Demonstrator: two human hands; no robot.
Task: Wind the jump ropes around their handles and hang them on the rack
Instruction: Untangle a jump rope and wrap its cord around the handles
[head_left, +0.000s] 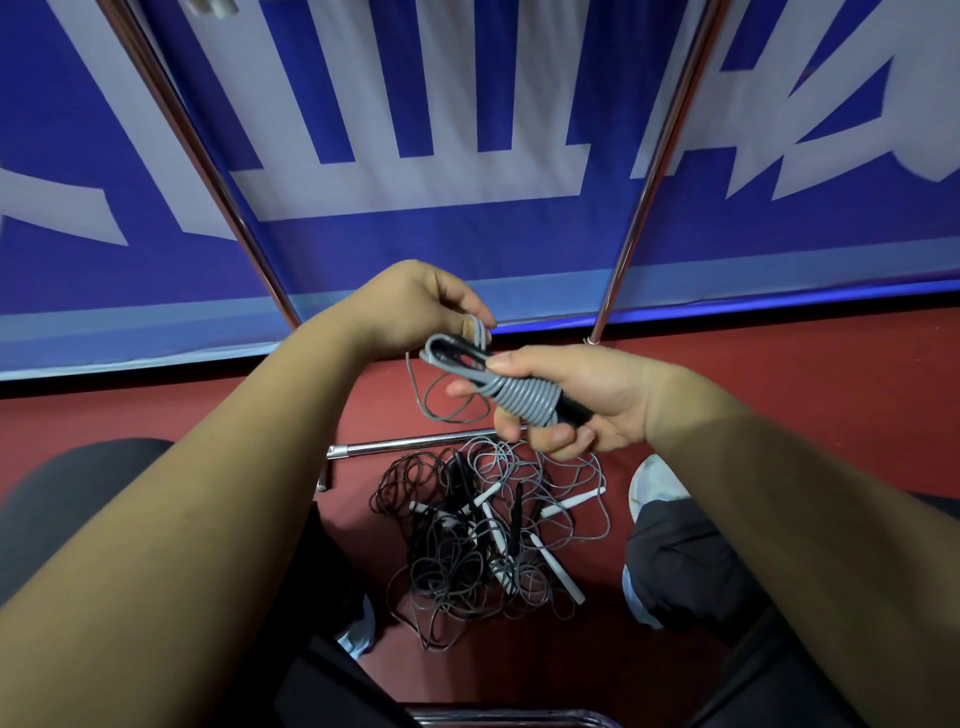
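Note:
My right hand (566, 400) grips a pair of black handles with grey jump rope (522, 400) coiled tightly round them. A short grey loop sticks out past the coil toward my left hand (415, 306), which pinches the rope's end loop between thumb and fingers. A thin slack strand hangs below the two hands. On the red floor between my feet lies a tangled pile of ropes (488, 535), grey and black, with white and black handles mixed in. Two slanted metal rack poles (228, 208) (644, 197) rise in front of me.
A horizontal metal base bar (410, 444) of the rack lies on the floor just behind the pile. A blue and white banner (467, 130) covers the wall behind. My knees and shoes (652, 483) flank the pile. A chrome chair edge (509, 719) shows at the bottom.

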